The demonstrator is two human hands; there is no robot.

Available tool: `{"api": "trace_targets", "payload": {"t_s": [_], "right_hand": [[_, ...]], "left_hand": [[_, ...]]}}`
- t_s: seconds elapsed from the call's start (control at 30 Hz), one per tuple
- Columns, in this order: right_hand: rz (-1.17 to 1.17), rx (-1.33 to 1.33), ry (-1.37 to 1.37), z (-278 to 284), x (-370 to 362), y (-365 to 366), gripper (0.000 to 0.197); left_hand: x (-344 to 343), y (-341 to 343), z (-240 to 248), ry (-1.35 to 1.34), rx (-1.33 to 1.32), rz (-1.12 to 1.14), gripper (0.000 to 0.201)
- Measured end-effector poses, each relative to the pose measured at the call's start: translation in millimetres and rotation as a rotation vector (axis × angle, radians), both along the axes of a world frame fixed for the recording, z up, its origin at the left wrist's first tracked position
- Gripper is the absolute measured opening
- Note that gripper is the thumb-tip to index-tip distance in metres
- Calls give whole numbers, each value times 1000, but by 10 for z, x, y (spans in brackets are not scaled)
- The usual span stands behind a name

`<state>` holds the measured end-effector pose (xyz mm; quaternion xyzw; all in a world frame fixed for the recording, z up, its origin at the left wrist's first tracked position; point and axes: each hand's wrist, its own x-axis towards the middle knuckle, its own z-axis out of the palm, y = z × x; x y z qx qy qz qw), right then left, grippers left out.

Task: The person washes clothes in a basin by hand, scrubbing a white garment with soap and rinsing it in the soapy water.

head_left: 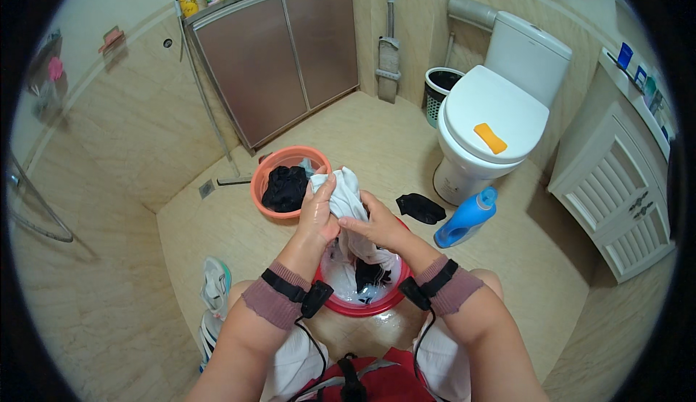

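Note:
A wet white cloth garment (346,193) is bunched between my two hands, its lower part hanging toward a red basin (360,311). My left hand (316,213) grips it from the left, the skin shiny with water. On the other side, my right hand (378,225) has its fingers closed on the same garment, the thumb pointing left. Below them the basin holds sudsy water and a black cloth (372,276). How much of the garment lies in the water is hard to make out.
An orange basin (257,197) with dark clothes stands beyond my left hand. To the right lie a black cloth piece (420,208) and a blue detergent bottle (466,219). An orange brush or sponge (490,139) rests on the toilet lid (471,101). A squeegee (233,181) leans at the left.

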<state>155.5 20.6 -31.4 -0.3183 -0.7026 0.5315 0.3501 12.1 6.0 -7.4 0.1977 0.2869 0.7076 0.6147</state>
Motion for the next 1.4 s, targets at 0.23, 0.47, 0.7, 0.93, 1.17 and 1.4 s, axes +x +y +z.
{"api": "trace_targets", "payload": {"t_s": [0.23,0.47,0.7,0.93,1.17,1.4], "right_hand": [[-8,-44,100,-28,-54,18,43],[-143,-383,439,34,-16,54,30],[-162,-502,725,120,-80,33,29],[-468,98,390,50,-164,58,25],[-401,-287,657,133,-69,162,21],[-423,600,-65,280,-230,-401,18]], "left_hand": [[69,4,24,113,108,-22,44],[188,-62,73,23,-45,-209,45],[129,-51,90,56,46,-161,43],[187,-51,133,32,42,-98,40],[125,-56,72,8,25,-152,38],[42,9,-226,249,-248,-38,33]]}}
